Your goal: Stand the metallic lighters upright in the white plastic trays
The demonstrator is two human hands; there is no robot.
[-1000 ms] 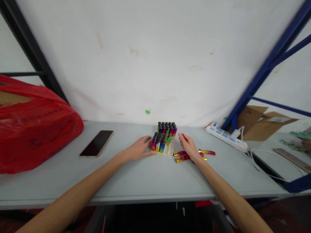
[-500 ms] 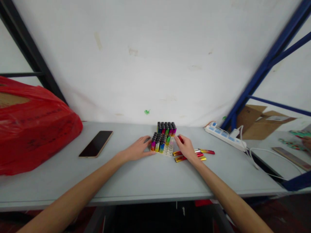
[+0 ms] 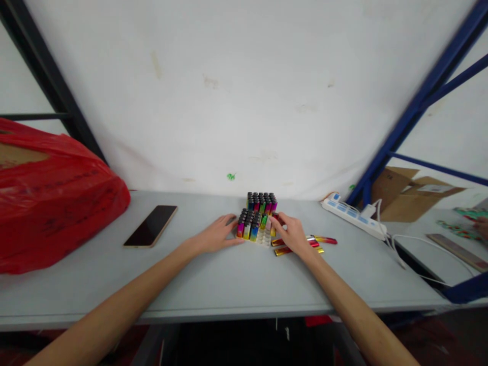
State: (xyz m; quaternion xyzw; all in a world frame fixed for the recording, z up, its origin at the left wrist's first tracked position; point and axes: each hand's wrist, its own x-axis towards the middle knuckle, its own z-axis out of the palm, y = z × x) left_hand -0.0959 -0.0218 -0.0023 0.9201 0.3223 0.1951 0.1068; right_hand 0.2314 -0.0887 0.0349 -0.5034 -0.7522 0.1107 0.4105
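Colourful lighters [image 3: 247,229] with black tops stand upright in a pale tray [image 3: 264,239], whose right part shows bare slots. My left hand [image 3: 219,235] rests beside the tray's left side, thumb and fingers spread around its corner. At the tray's right edge, my right hand [image 3: 292,231] pinches a red and yellow lighter [image 3: 273,230], held upright. Behind the tray stands a second block of upright lighters [image 3: 262,203]. Several loose red and gold lighters [image 3: 282,251] lie flat beneath and beside my right hand.
A black-screened phone [image 3: 151,226] lies at left, near a large red plastic bag [image 3: 57,203]. To the right are a white power strip [image 3: 354,216] with cables, a blue metal frame [image 3: 404,119] and an open cardboard box [image 3: 407,195]. Another person's hand [image 3: 481,227] shows far right.
My right hand has turned the lighter it holds, which now stands upright and shows beside the tray's right edge. My left hand stays in place.
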